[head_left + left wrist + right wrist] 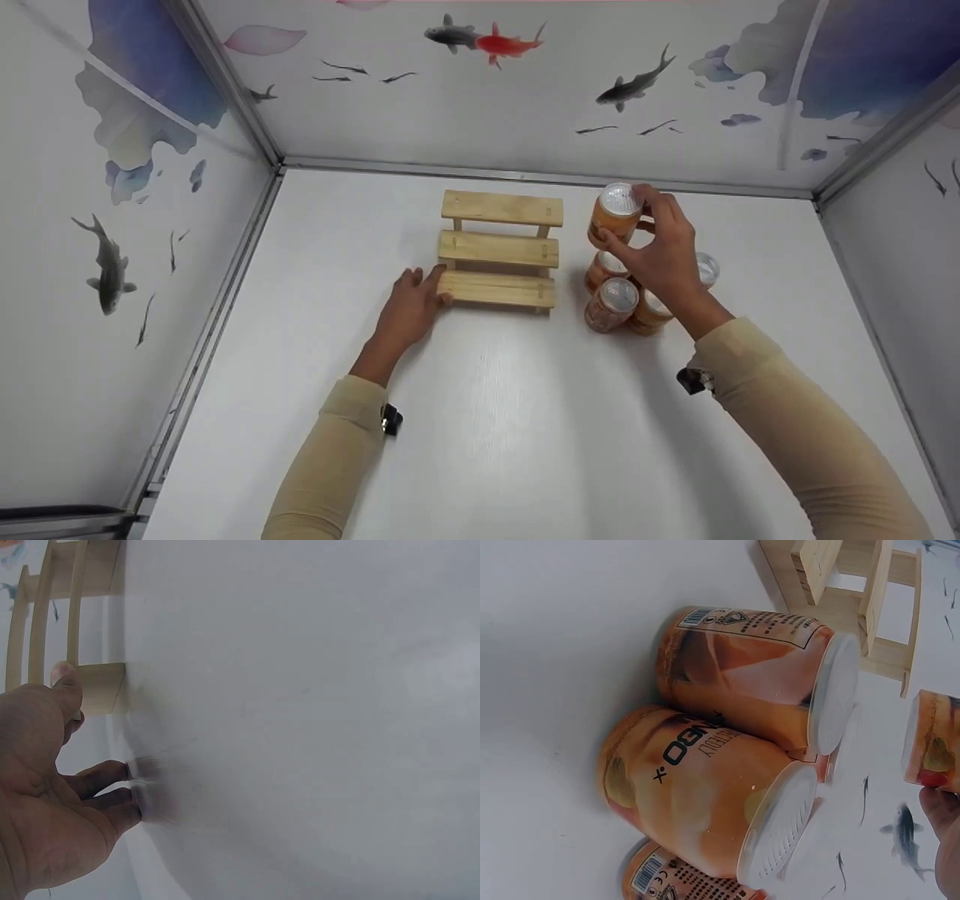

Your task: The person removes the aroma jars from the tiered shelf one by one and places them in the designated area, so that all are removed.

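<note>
My right hand (664, 244) grips an orange-labelled can (616, 214) with a ridged, clear-looking lid, thumb on the near side and fingers round the far side. The can is upright, held above a cluster of similar cans (611, 304). In the right wrist view, the held can (936, 739) shows at the right edge, apart from the standing ones. My left hand (412, 307) is at the left end of a three-step wooden rack (499, 249). Its thumb and index finger hold the end of the lowest step (495, 289), while other fingertips (124, 810) rest on the table.
The white table (480, 420) has a metal-framed edge (525, 177) at the back. Printed panels with fish (630, 86) rise behind and on both sides. Another can (706, 268) stands partly behind my right wrist.
</note>
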`<action>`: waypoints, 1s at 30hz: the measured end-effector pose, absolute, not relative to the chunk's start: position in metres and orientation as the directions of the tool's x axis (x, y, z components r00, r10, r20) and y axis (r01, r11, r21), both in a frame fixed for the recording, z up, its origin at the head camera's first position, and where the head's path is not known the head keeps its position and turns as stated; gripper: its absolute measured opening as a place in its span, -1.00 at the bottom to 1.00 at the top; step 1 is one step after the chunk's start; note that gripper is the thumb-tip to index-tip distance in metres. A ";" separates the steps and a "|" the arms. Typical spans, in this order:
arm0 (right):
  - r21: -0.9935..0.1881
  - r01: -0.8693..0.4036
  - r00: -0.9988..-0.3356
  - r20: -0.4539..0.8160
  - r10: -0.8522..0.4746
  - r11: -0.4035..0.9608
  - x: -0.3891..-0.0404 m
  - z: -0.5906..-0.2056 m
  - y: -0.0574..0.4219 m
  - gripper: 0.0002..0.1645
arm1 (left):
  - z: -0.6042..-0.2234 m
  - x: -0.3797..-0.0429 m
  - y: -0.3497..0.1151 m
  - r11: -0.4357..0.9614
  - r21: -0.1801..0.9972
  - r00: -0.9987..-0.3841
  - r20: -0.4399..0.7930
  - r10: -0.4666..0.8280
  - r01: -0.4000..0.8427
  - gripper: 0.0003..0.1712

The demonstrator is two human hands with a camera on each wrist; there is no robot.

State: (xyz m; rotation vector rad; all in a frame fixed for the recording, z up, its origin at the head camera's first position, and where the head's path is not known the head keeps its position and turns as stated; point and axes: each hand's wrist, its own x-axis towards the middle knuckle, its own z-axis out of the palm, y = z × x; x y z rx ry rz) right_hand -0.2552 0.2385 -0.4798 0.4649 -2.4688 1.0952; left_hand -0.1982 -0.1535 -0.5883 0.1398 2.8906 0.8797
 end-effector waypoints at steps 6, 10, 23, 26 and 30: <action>-0.619 -0.437 -0.867 0.482 -0.123 0.653 -0.253 -0.480 0.246 -0.07 | -0.588 -0.197 -0.154 0.828 0.558 -0.989 -0.081 0.120 0.055 -0.27; -0.609 -0.430 -0.868 0.482 -0.119 0.667 -0.251 -0.481 0.251 -0.05 | -0.587 -0.198 -0.153 0.821 0.569 -0.989 -0.090 0.119 0.047 -0.27; -0.617 -0.418 -0.869 0.486 -0.095 0.667 -0.241 -0.482 0.266 -0.06 | -0.590 -0.198 -0.155 0.811 0.585 -0.986 -0.117 0.115 0.026 -0.24; -0.629 -0.412 -0.872 0.482 -0.085 0.659 -0.239 -0.481 0.269 -0.07 | -0.589 -0.198 -0.155 0.806 0.592 -0.985 -0.137 0.103 0.002 -0.24; -0.643 -0.409 -0.870 0.490 -0.064 0.647 -0.237 -0.482 0.273 -0.08 | -0.587 -0.198 -0.154 0.804 0.594 -0.983 -0.153 0.096 -0.014 -0.23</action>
